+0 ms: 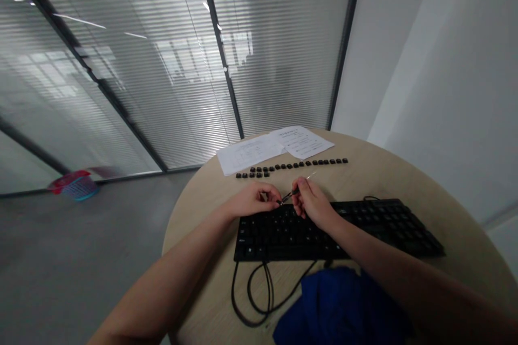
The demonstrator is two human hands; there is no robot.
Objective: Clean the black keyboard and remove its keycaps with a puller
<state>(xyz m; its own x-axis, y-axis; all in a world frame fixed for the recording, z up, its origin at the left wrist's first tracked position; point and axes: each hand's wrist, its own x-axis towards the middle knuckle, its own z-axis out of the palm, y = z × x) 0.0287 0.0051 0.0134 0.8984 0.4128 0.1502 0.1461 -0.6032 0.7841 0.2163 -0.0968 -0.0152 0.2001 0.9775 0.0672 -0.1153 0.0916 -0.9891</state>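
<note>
My right hand (311, 202) grips a slim dark keycap puller (288, 196) whose thin end points down and left. A pale, narrow part of it sticks out above the fingers. At the puller's tip, my left hand (257, 198) pinches a small black keycap (279, 202), partly hidden by the fingers. Both hands are over the upper edge of a black keyboard (283, 234), which lies flat on the table. Beyond them, several loose black keycaps (301, 164) stand in rows.
Two printed paper sheets (259, 150) lie at the far side of the round wooden table (194, 215). A black cable (259, 312) loops at the near edge beside blue cloth (332, 307). A red and blue basket (79, 186) is on the floor at left, before glass partitions.
</note>
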